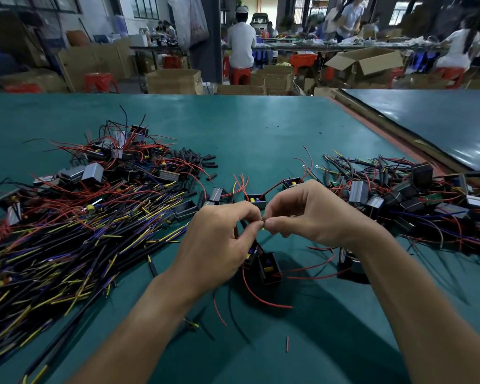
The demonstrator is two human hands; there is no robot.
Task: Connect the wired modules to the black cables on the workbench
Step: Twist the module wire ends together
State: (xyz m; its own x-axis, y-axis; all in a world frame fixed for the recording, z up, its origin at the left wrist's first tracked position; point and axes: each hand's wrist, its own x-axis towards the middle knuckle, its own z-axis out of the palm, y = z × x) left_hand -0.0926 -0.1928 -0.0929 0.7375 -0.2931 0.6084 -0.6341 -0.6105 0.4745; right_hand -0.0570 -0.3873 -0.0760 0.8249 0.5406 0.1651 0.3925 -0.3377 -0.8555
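I have both hands close together above the green desk (261,128). My left hand (219,242) pinches a thin wire end between thumb and forefinger. My right hand (311,214) pinches another end right against it, so the fingers (277,224) almost meet, with a speck of yellow between them. A black wired module (268,268) hangs just below my left hand, its red leads trailing onto the desk. The black cables (67,245) lie heaped to my left, and a pile of modules (399,195) to my right. The module looks light, so I expect it to swing from its leads. These seem thin, soft and springy, and the tips probably bend easily. I judge it best to pinch each wire on the insulation, close to the tip.
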